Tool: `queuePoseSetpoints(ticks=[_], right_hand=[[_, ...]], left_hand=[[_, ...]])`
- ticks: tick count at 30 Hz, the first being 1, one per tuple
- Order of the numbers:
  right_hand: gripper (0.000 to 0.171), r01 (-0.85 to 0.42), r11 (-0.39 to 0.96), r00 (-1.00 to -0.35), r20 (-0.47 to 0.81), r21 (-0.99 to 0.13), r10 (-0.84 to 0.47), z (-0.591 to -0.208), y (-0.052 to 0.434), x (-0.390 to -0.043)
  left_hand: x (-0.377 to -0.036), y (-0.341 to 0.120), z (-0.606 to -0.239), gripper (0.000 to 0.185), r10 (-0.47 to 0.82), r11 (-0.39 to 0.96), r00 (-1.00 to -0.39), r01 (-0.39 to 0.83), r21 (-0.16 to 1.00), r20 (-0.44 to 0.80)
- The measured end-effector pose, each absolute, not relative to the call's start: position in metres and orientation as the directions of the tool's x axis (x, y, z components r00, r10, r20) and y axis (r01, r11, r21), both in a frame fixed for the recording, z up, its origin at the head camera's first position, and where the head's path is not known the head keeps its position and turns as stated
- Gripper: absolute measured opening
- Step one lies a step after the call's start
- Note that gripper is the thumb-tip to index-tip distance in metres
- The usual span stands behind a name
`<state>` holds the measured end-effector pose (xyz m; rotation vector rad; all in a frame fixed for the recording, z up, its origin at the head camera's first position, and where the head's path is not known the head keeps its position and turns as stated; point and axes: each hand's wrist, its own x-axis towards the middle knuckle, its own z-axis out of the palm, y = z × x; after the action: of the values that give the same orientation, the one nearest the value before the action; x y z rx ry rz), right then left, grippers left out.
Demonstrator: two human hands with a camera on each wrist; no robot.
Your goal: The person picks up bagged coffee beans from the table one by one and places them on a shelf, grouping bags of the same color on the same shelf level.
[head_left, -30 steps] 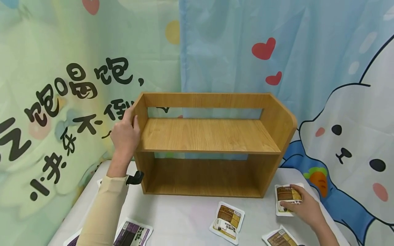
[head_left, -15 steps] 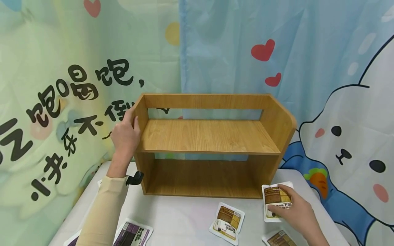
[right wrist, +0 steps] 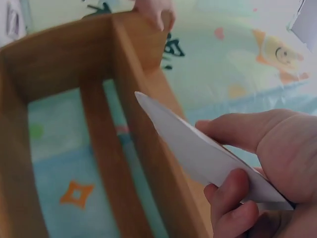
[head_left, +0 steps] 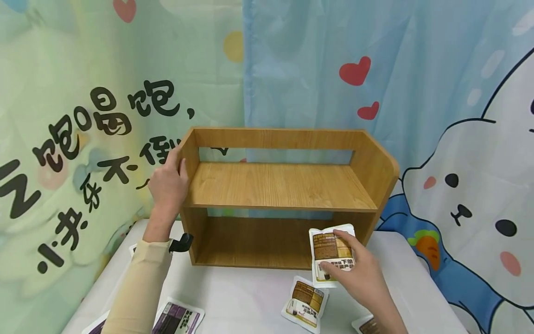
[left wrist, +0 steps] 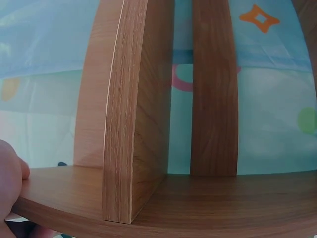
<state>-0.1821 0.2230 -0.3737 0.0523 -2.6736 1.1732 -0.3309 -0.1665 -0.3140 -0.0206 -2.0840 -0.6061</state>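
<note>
My right hand pinches a flat white-and-brown snack pouch at its lower edge, lifted before the wooden two-tier shelf's lower opening. It looks light, floppy, probably slick. My left hand grips the shelf's nine-o'clock side panel.

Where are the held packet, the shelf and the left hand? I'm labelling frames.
packet [head_left: 329, 248], head view, printed face.
shelf [head_left: 283, 185], head view, upper board.
left hand [head_left: 167, 183], head view, back of hand.
</note>
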Motion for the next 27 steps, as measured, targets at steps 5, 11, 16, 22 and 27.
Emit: queuePoseSetpoints(ticks=[5,11,16,22,27], right_hand=[[0.074,-0.165,0.631,-0.97,0.239,-0.758,0.033,-0.355,0.191,-0.192],[0.073,-0.295,0.523,-0.946,0.321,-0.799,-0.044,-0.332,0.151,-0.22],[0.073,-0.304,0.479,-0.948,0.312,-0.823,-0.066,-0.316,0.123,-0.252],[0.07,-0.304,0.477,-0.95,0.303,-0.825,-0.08,-0.304,0.094,-0.287],[0.069,-0.318,0.481,-0.947,0.301,-0.817,-0.115,-0.294,0.067,-0.319]], left_hand=[[-0.331,-0.166,-0.318,0.033,-0.203,0.877,-0.57,0.256,0.407,0.796],[-0.33,-0.165,-0.316,0.033,-0.211,0.871,-0.567,0.261,0.417,0.796],[-0.329,-0.162,-0.317,0.033,-0.213,0.869,-0.582,0.254,0.424,0.785],[-0.328,-0.159,-0.319,0.033,-0.198,0.867,-0.597,0.263,0.423,0.778],[-0.331,-0.164,-0.317,0.032,-0.215,0.872,-0.565,0.255,0.417,0.797]])
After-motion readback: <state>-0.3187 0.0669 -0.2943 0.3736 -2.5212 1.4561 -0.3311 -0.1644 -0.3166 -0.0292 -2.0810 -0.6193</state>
